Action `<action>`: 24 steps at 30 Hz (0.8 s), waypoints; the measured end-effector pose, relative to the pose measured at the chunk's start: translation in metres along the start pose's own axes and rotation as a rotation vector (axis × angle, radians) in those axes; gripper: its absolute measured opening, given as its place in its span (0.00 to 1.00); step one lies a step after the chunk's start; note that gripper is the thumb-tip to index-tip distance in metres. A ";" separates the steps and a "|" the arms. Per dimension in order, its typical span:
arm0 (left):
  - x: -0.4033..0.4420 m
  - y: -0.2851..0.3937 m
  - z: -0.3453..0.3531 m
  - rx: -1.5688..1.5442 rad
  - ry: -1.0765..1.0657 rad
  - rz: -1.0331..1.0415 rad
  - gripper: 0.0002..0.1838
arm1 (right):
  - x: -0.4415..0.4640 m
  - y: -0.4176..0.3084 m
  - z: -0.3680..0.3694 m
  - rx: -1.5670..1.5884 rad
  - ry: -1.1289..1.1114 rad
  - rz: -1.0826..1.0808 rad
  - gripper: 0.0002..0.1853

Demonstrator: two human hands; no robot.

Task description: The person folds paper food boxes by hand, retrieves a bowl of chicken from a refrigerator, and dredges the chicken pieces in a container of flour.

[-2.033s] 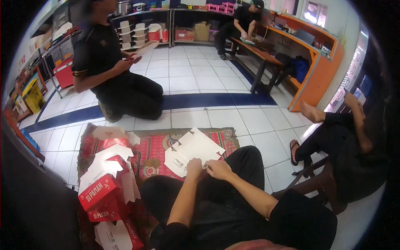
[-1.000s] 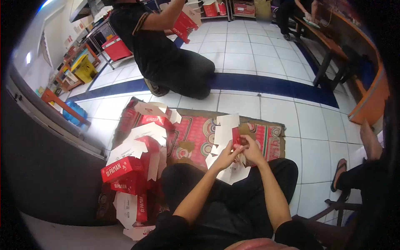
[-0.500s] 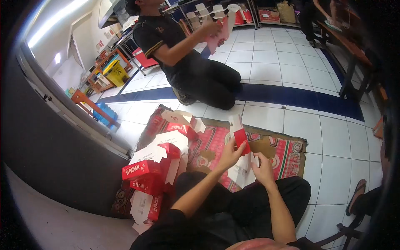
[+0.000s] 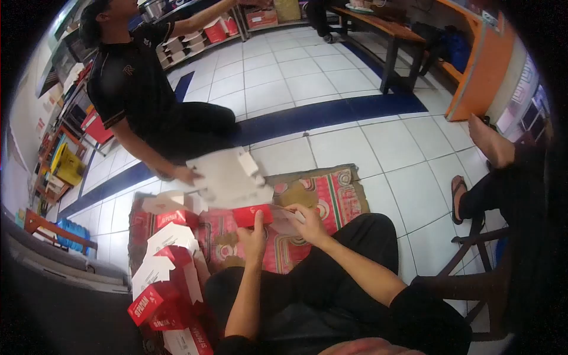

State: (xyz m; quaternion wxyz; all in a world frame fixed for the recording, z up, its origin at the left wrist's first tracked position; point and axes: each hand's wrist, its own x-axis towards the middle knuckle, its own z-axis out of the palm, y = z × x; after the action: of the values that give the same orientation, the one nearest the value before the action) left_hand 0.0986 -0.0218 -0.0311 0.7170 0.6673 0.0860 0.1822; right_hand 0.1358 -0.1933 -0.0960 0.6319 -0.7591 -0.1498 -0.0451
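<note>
A yellow bin [image 4: 67,165] stands on the tiled floor at far left, near a blue jug [image 4: 72,234] and a red cooler [image 4: 96,126]. A co-worker [image 4: 133,77] in a black shirt kneels beyond the mat, one arm stretched out toward the shelves [image 4: 207,44] at the back. Nearer, red-and-white boxes [image 4: 155,300], several marked "SI PAMAN," lie heaped along the left side of the patterned mat [image 4: 343,204]. The co-worker's lower hand [image 4: 186,175] is at the edge of a blurred white sheet [image 4: 228,171]; whether it grips the sheet cannot be told.

At center, above the mat and just in front of the sheet, the seated person's left hand [image 4: 253,239] pinches a partly folded carton [image 4: 247,216], the thumb laid on its red panel. The right hand [image 4: 306,225] has a narrow grip on the carton's pale right-hand part, fingers close together.

Toward the right, a wooden bench [image 4: 384,26] stands in the background. A sandal [image 4: 457,198] and a raised bare foot [image 4: 494,142] belong to another person beside a dark chair [image 4: 461,290], below an orange counter [image 4: 482,65].
</note>
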 end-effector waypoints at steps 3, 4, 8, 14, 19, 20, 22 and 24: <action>0.001 0.002 0.003 -0.053 0.031 0.023 0.13 | 0.005 -0.018 -0.006 -0.132 0.073 -0.212 0.19; -0.001 0.008 0.009 0.011 0.072 0.136 0.16 | 0.002 -0.025 -0.009 -0.119 -0.007 -0.171 0.19; -0.005 -0.010 0.008 0.155 -0.027 0.131 0.23 | -0.004 0.000 -0.002 -0.084 -0.185 -0.314 0.23; 0.002 -0.025 0.008 -0.041 0.061 -0.032 0.26 | -0.004 -0.025 -0.003 -0.055 -0.154 -0.185 0.20; 0.013 -0.038 -0.003 0.095 0.149 -0.044 0.28 | -0.003 -0.031 -0.011 -0.251 -0.160 -0.418 0.19; 0.015 -0.035 0.000 0.099 0.164 -0.059 0.29 | -0.004 -0.033 -0.010 -0.324 -0.139 -0.553 0.19; 0.016 -0.036 -0.002 0.124 0.200 -0.021 0.31 | -0.006 -0.031 -0.012 -0.348 -0.276 -0.521 0.18; 0.014 -0.044 -0.008 0.105 0.190 0.001 0.31 | -0.010 -0.029 -0.006 -0.360 -0.398 -0.496 0.17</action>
State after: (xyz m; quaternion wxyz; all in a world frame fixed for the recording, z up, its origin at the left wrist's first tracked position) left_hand 0.1150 -0.0111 -0.0736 0.6697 0.6837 0.1627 0.2401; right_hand 0.1189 -0.1967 -0.0701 0.4163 -0.7928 -0.4390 -0.0737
